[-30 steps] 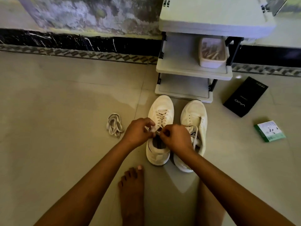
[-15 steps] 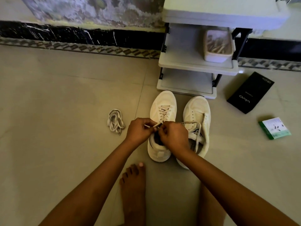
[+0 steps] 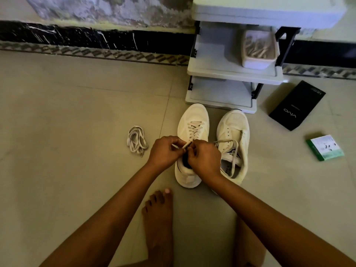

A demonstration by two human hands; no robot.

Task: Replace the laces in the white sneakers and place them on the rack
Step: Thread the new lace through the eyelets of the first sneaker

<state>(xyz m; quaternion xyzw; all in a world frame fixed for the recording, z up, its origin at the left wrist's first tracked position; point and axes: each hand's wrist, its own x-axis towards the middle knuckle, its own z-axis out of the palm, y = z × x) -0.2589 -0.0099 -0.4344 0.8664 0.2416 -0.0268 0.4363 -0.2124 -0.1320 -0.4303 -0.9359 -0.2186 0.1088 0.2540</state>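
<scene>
The laced sneaker (image 3: 192, 132) stands on the floor just before the rack (image 3: 219, 93), its lace end (image 3: 187, 145) pinched by left hand (image 3: 163, 153) and right hand (image 3: 205, 160), knuckles touching. Right of it stands the second sneaker (image 3: 234, 139); left, a loose lace bundle (image 3: 136, 140).

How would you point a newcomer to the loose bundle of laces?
Start at the white shoe rack by the wall, then the two white sneakers before it. Left of them on the tile lies the coiled lace bundle, untouched, unlike the lace both hands are threading.
</scene>
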